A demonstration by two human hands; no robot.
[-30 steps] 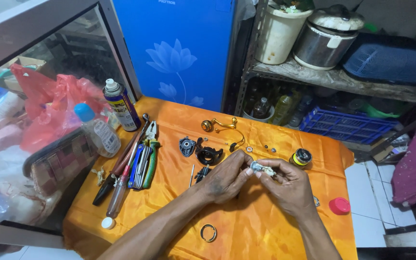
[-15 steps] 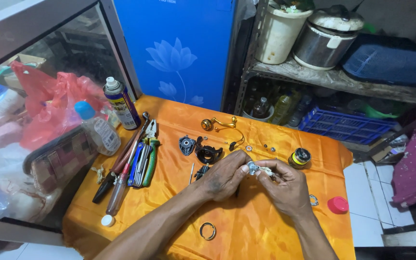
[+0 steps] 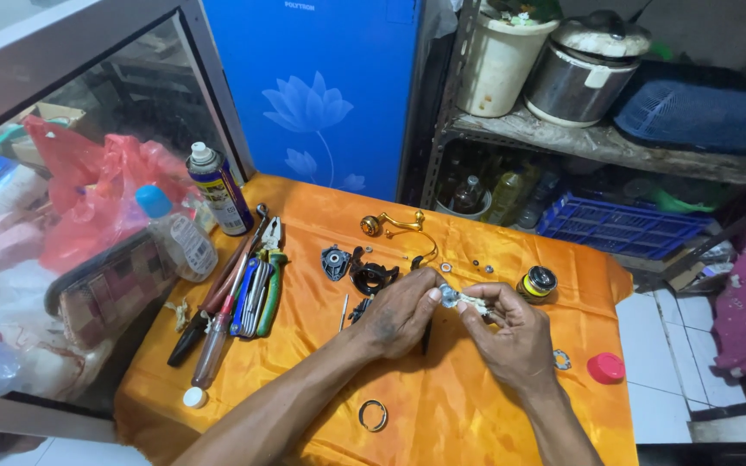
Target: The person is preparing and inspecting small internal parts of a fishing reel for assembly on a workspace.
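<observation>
Evidently the work is at a middle stage, to judge by how things lie: a fishing reel has been taken apart and its pieces are spread over the orange-covered table. A gold crank handle lies at the far side, a dark frame piece and a small blue-grey side plate sit just left of the hands, and a spool with yellow line rests to the right. A loose metal ring lies near, between the forearms, with a small washer-like part and a red cap near right. None of these pieces is joined to another, so much seems left to do.

Both hands meet over the middle of the table around a small silvery part. The left hand curls with knuckles up, its thumb and forefinger pinched on the left end of the part. The right hand comes in from the near right, fingers bent, thumb and forefinger closed on a pale scrap against the part's right side; whether that scrap is cloth or paper I cannot tell. The part is held just above the cloth, not resting on it.

Along the left, pliers and screwdrivers lie in a row, with a spray can and a clear bottle with a blue cap beyond them.
</observation>
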